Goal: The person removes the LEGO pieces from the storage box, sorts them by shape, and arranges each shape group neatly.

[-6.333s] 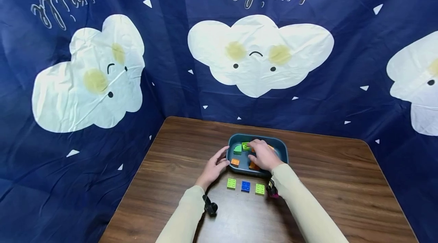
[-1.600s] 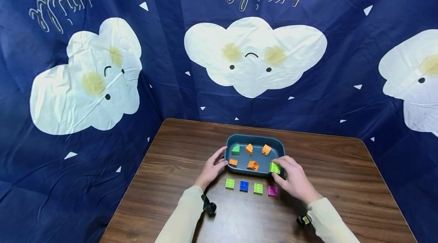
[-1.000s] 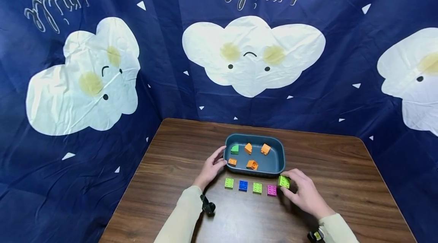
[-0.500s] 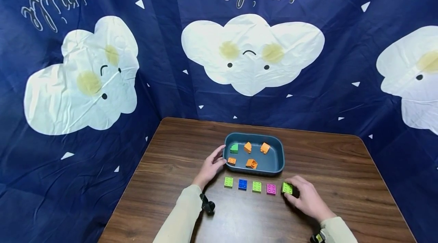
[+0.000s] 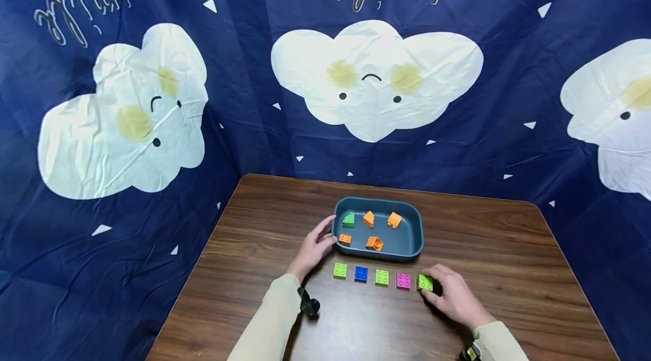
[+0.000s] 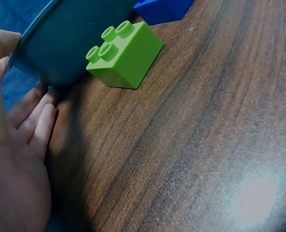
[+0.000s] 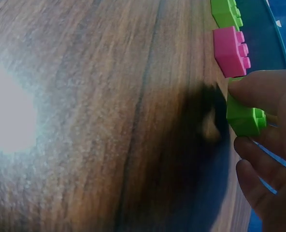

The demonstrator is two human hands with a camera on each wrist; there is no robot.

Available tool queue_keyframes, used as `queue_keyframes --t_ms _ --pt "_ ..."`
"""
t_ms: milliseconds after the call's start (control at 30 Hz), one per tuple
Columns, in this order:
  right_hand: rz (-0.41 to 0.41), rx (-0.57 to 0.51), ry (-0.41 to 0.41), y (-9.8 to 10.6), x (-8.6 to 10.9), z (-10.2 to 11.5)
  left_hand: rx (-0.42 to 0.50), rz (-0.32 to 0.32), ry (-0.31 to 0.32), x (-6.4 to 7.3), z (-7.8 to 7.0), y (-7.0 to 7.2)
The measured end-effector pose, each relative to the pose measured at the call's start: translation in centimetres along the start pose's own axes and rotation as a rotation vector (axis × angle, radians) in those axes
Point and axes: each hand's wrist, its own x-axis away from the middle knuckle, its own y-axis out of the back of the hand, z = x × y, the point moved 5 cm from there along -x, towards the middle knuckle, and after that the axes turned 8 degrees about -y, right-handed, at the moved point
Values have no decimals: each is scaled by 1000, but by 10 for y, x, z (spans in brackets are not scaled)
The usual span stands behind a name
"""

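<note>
My right hand (image 5: 454, 292) pinches a lime green toy building brick (image 5: 425, 282) between thumb and fingers at the right end of a row. Studs up, that brick stands just right of a pink brick (image 5: 403, 281); in the right wrist view the thumb covers part of the held brick (image 7: 244, 116). My left hand (image 5: 311, 249) touches the left end of a dark teal tray (image 5: 407, 256), fingers extended along its wall. Leftward from the pink brick, the row has a lime brick (image 5: 382, 277), a blue brick (image 5: 361, 274) and another lime brick (image 5: 340, 270).
Inside the tray lie a green curved brick (image 5: 348, 221) and several orange pieces, among them an orange brick (image 5: 345, 238) and an orange sloped piece (image 5: 374, 243). The wooden table (image 5: 488, 236) ends at a dark blue cloth (image 5: 244, 95) with cloud prints.
My right hand has taken the lime brick out of the tray to the row's right end, then shifted it slightly left toward the pink brick. My left hand stays at the tray.
</note>
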Motion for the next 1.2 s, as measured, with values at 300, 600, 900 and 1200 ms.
queue_keyframes --t_ms 300,600,900,1200 --pt "40 5 -42 -6 1 -6 -8 3 -5 -2 2 0" --pt "47 21 -45 -9 1 -8 12 -4 15 0 3 0" --pt "65 23 -76 -11 1 -9 16 -4 11 0 3 0" --pt "59 22 -61 -10 1 -9 21 0 14 -1 3 0"
